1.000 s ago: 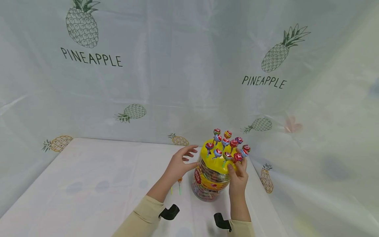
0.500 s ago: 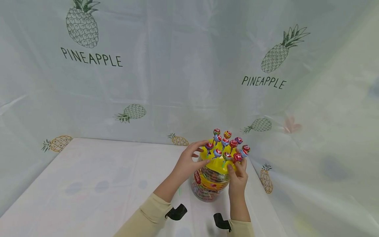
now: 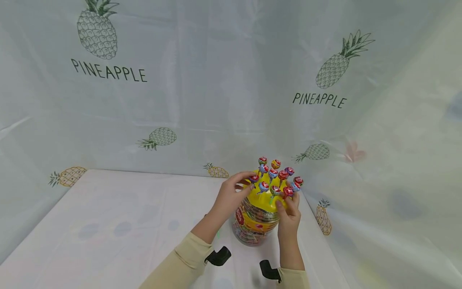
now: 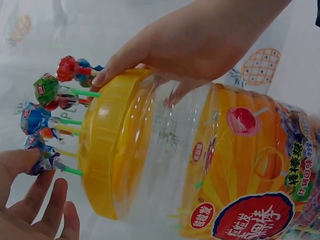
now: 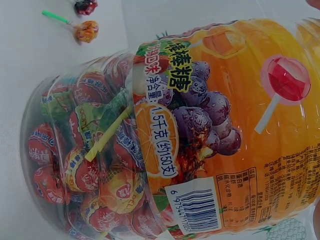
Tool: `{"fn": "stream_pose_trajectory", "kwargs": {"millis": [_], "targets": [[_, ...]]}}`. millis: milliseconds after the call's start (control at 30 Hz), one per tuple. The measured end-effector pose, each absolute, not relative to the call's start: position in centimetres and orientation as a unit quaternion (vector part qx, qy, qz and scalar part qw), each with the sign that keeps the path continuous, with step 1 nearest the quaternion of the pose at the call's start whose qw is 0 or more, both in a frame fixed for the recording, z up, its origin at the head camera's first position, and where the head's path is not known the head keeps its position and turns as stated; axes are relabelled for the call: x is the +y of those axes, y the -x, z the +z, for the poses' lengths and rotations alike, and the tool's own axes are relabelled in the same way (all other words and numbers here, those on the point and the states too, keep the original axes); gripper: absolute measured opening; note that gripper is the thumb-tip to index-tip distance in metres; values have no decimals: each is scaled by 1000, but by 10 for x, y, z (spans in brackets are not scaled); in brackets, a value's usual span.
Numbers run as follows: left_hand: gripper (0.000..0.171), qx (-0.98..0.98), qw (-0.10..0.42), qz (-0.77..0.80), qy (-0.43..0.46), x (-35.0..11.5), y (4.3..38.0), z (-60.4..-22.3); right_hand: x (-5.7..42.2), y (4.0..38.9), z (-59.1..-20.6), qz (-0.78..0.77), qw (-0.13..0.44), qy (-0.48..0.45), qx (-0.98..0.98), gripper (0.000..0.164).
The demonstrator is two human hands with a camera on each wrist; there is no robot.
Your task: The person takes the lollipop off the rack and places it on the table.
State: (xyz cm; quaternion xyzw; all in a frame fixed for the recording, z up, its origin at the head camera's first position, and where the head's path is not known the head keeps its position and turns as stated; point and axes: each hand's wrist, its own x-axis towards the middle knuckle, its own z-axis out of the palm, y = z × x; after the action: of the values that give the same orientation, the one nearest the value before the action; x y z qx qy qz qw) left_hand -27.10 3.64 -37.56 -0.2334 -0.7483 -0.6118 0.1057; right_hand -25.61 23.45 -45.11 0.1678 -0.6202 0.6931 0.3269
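A clear jar [image 3: 257, 225] with an orange label stands on the white table, full of wrapped lollipops in its lower part. Several lollipops stick up by their stems from its yellow lid [image 4: 102, 135]. At the lid's left edge, my left hand [image 3: 231, 195] pinches the purple-wrapped head of one lollipop [image 4: 46, 161], whose green stem still meets the lid. On the other side my right hand [image 3: 290, 216] grips the jar at the lid, thumb on the rim and fingers round the side. The right wrist view shows the jar's lower part [image 5: 85, 145], with the hands mostly out of frame.
On the table beside the jar lie an orange-wrapped lollipop [image 5: 86, 31] and a dark red one [image 5: 86, 6]; my left arm mostly hides them in the head view. Behind the white table [image 3: 126, 208] hangs a pineapple-print curtain [image 3: 223, 80].
My left hand has come right, from beside the jar to the lid's left edge, and its fingers have closed on the purple lollipop. The right hand keeps its grip on the jar.
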Motion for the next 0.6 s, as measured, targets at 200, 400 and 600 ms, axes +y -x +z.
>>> {"fn": "stream_pose_trajectory", "kwargs": {"millis": [200,400,600], "targets": [[37,-754,111,-608,220,38,271,-373,234,257,-450,694,326,-177,-616,25],[38,-755,109,-612,207,40,271,-370,236,257,-452,693,321,-164,-624,26],[40,-742,108,-632,198,41,271,-373,236,255,-451,692,319,-165,-626,25]]}}
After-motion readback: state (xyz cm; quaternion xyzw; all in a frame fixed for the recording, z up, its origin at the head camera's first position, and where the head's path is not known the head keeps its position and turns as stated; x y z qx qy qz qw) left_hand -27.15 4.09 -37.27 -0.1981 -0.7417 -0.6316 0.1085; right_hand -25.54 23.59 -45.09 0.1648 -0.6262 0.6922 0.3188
